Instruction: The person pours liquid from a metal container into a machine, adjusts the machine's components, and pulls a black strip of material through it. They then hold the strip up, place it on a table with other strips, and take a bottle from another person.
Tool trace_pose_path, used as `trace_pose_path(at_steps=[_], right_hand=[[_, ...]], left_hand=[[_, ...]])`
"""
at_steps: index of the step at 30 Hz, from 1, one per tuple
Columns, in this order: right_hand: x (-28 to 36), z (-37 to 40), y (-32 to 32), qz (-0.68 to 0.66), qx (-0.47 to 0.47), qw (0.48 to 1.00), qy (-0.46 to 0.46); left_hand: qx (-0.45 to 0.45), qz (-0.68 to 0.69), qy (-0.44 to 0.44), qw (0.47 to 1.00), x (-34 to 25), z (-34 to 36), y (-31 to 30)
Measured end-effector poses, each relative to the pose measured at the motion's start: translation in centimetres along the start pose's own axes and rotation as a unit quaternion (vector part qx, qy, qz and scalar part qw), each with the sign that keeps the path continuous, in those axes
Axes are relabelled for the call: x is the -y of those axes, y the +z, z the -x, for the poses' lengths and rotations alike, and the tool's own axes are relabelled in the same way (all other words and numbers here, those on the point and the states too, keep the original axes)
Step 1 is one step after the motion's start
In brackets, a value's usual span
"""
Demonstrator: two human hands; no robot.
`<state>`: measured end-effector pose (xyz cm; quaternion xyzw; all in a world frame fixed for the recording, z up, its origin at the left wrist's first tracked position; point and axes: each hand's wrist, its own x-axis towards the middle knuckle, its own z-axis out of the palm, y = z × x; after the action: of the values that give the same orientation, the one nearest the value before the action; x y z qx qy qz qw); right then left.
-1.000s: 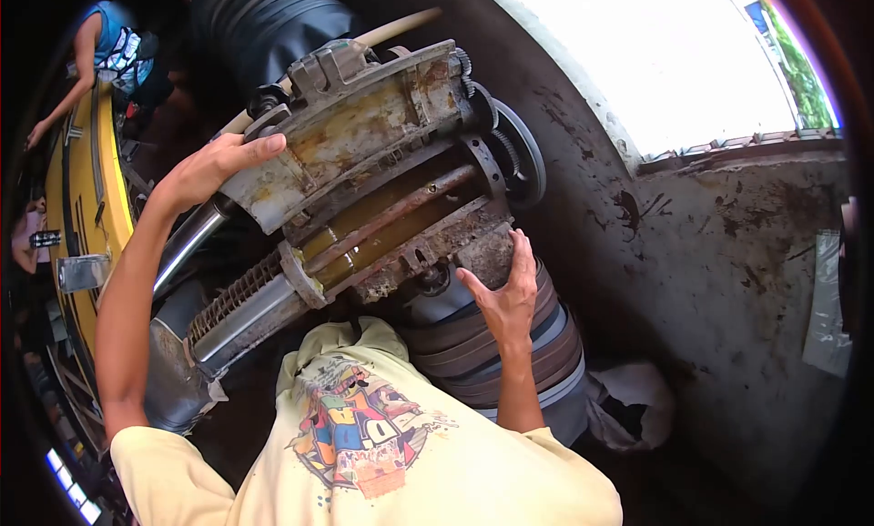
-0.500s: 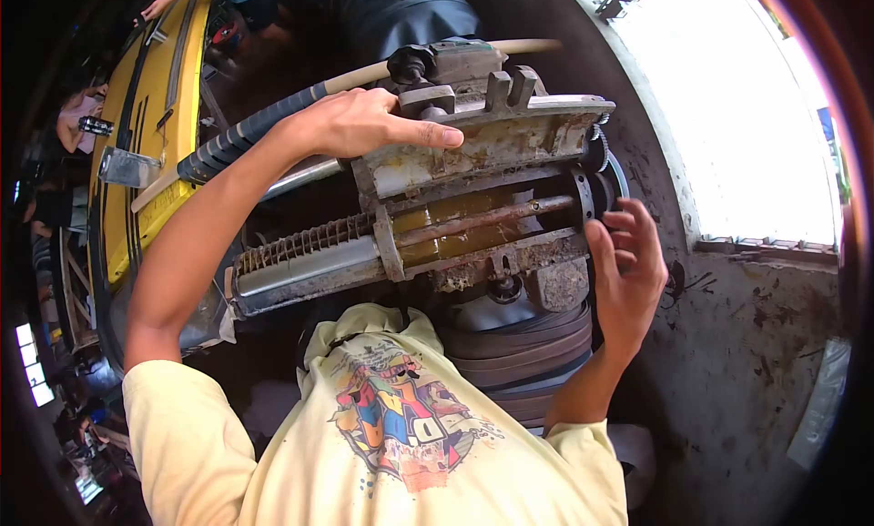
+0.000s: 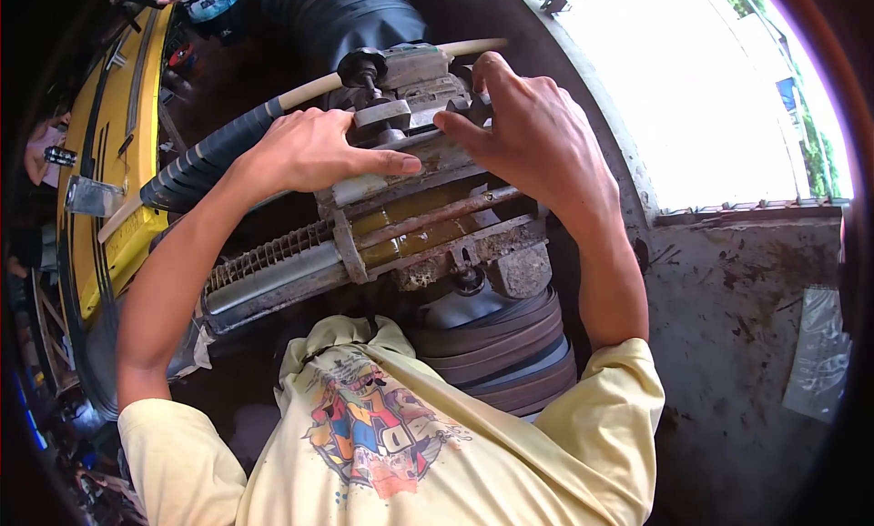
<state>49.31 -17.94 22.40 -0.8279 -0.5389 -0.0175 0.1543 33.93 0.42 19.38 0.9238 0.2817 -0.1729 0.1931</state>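
A worn metal machine with an open hinged cover (image 3: 364,187) lies across the view in front of my chest. Inside it a copper-coloured rod (image 3: 437,218) runs over a yellowish trough, and a spring (image 3: 273,253) sits beside a shiny cylinder at the left. My left hand (image 3: 314,150) rests at the cover's upper left edge, thumb stretched out, beside a black knob (image 3: 362,68). On the upper right, my right hand (image 3: 533,126) reaches over the cover's lugs with thumb and fingers apart. Its fingertips are near the lugs; contact is unclear.
A wooden handle wrapped in dark strips (image 3: 214,157) slants out to the left. Beyond it stands a yellow table (image 3: 137,153) with a clear container (image 3: 94,197). People are at the upper left. A stained wall (image 3: 728,298) and bright window are at right.
My right hand has moved from the machine's right end up and left to the top of the cover. My left hand stays on the cover. The whole view has shifted, with the machine further left.
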Motion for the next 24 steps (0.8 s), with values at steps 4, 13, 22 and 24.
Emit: trace_pose_path(at_steps=[4,13,22,24], right_hand=[[0.0,0.1,-0.3,0.012,0.014,1.0,-0.017],[-0.4,1.3,-0.5,0.002,0.064,0.998,-0.017],[-1.1,3.6,-0.2,-0.067,0.094,0.993,-0.019],[-1.2,4.0,0.0,-0.075,0.095,0.992,-0.022]], left_hand=[[0.011,-0.001,0.014,1.0,-0.6,1.0,-0.1],[-0.058,-0.039,0.041,0.997,-1.6,2.9,1.7],[-0.097,-0.068,0.032,0.992,-2.7,4.8,3.6],[-0.115,-0.077,0.036,0.99,-2.6,4.9,4.2]])
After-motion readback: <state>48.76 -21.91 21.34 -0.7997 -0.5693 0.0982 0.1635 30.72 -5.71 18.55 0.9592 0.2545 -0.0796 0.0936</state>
